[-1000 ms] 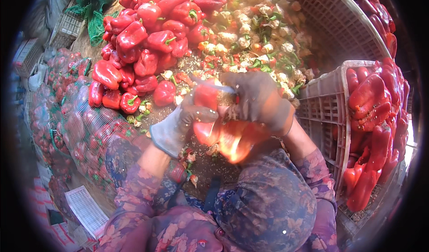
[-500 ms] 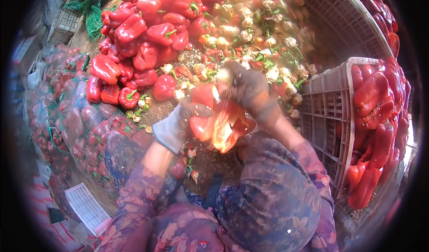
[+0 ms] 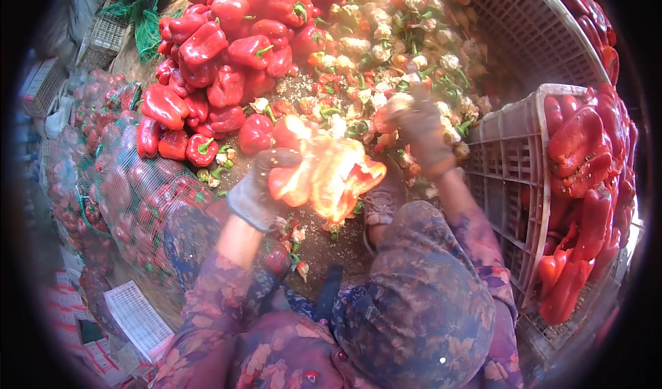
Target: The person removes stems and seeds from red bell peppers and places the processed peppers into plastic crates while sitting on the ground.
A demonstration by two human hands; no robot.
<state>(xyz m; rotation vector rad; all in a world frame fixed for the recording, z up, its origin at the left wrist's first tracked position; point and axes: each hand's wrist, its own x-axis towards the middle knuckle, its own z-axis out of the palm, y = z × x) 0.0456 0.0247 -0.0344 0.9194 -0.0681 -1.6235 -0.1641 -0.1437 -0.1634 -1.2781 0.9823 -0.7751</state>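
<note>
My left hand (image 3: pixel 261 190), in a grey-white glove with dark fingers, is closed on a red bell pepper (image 3: pixel 329 182) that is torn open. Bright sun washes out the pepper's pale inside. To the right and farther off, my gloved right hand (image 3: pixel 426 134) is smeared by motion, over a heap of pulled pepper cores (image 3: pixel 414 65). At its fingertips is a blurred pale and red pepper core (image 3: pixel 392 113). A pile of whole red bell peppers (image 3: pixel 227 51) lies beyond my left hand.
A white plastic crate (image 3: pixel 507 175) of opened red peppers stands at my right, with another large crate (image 3: pixel 545 27) behind it. Net sacks of red peppers (image 3: pixel 131 189) lie at my left. My shoe (image 3: pixel 379 206) is below the torn pepper.
My right hand has moved from the pepper rightward over the core heap, with the pale core at its fingers. My left hand and the torn pepper have shifted slightly left.
</note>
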